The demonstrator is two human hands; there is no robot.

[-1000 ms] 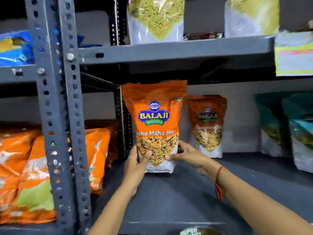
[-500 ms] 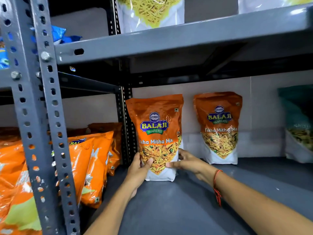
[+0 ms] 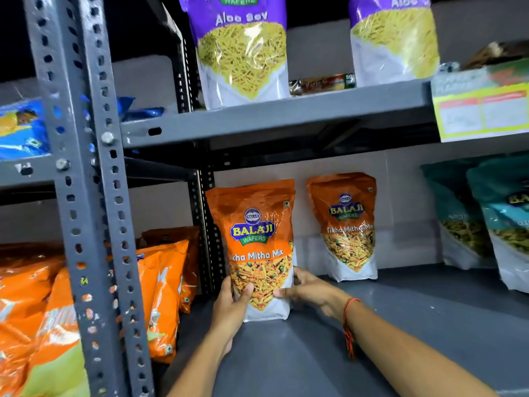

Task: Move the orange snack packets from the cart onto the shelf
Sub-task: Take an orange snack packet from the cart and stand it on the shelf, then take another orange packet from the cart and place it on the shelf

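Steadying the upright orange snack packet (image 3: 259,247) on the grey shelf (image 3: 400,325) beside its twin (image 3: 343,224), left hand (image 3: 233,308) and right hand (image 3: 312,293) fingers curled round its lower sides: likely light, crinkly, slippery film, best gripped low by the edges.

Grey slotted-steel racking (image 3: 86,196) with bolted uprights stands against a pale grey wall (image 3: 400,196) — dim, shadowed upper corners.

Front packet (image 3: 259,247): orange "Tikha Mitha Mix" pouch, upright on grey shelf (image 3: 400,325), left side.
Rear packet (image 3: 345,224): same pouch, upright against back wall.
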